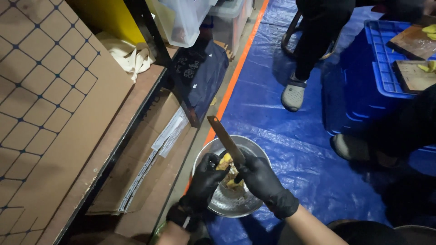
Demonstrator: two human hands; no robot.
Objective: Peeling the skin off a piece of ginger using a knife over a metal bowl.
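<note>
Both hands wear matt black rubbery gloves, left hand [205, 180] and right hand [265, 183]. The knife [225, 139] has a dull metal blade. The bowl [240, 202] is shiny, finely textured steel. A glossy, crinkled blue plastic sheet [290, 149] covers the floor. Beside it are matt brown cardboard [150, 181], a clear plastic tub [181, 18] and a ribbed blue plastic crate [377, 59].

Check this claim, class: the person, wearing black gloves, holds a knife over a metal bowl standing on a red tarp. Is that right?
Not quite. The tarp is blue, not red; only an orange strip runs along its edge. The rest holds: in the head view, the right hand in a black glove holds the knife over the metal bowl, with the left hand gloved too.
</note>
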